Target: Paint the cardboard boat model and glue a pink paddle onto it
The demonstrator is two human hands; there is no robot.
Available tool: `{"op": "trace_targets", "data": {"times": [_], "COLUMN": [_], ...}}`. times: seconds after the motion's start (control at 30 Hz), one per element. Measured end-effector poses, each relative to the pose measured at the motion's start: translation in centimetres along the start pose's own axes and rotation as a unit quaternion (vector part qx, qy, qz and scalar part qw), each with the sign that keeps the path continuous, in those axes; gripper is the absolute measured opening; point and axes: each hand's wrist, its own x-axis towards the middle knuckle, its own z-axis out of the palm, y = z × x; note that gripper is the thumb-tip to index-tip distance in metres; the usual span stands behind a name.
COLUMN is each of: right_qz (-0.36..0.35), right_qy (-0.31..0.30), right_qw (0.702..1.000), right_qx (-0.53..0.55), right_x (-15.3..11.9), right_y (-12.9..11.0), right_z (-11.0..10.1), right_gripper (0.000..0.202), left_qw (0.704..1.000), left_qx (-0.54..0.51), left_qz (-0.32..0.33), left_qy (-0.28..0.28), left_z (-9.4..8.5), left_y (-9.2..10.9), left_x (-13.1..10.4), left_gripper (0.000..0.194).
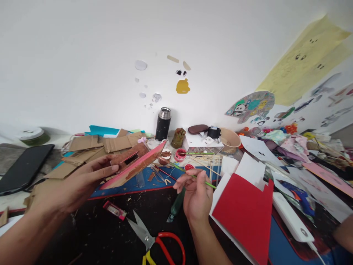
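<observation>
My left hand (82,176) grips a painted cardboard model (143,162) from its left side. The cardboard is brown with a dark opening, and a pink band and bare tan patches run along its slanted panel. A slim green paintbrush (178,167) is pinched in the fingers of my right hand (197,193), its tip pointing left toward the cardboard. Just beyond the brush stand a small pot of brown paint (164,157) and a pot of pink paint (180,155). A red lid (189,167) lies near my right fingertips.
Open scissors (149,240), a pink-ended small case (115,210) and a green-handled cutter (175,207) lie on the black mat. Behind stands a black flask (163,125). Cardboard scraps (85,143) lie left, red card (244,213) right. Another person's hand (344,232) shows at the right edge.
</observation>
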Motion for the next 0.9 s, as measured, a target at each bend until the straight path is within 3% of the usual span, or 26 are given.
{"op": "trace_targets", "data": {"times": [0.27, 0.4, 0.57, 0.9], "right_qz": [-0.004, 0.0, 0.014, -0.002], "right_qy": [0.025, 0.002, -0.019, 0.027], "right_qw": [1.0, 1.0, 1.0, 1.0], "right_qx": [0.017, 0.013, -0.004, 0.011], "right_x": [0.28, 0.03, -0.2, 0.22], "right_y": [0.18, 0.11, 0.28, 0.42], "right_z": [-0.18, -0.17, -0.08, -0.25], "right_gripper": [0.044, 0.045, 0.047, 0.044], "left_qw": [1.0, 1.0, 1.0, 1.0], "left_qx": [0.004, 0.002, 0.0, -0.006], "left_qz": [-0.005, -0.005, -0.003, -0.001], "left_qy": [-0.021, 0.005, -0.011, -0.018], "left_z": [0.12, 0.18, 0.02, 0.34], "left_y": [0.04, 0.13, 0.12, 0.22], "left_x": [0.07, -0.1, -0.09, -0.16], "left_gripper": [0.075, 0.073, 0.066, 0.073]}}
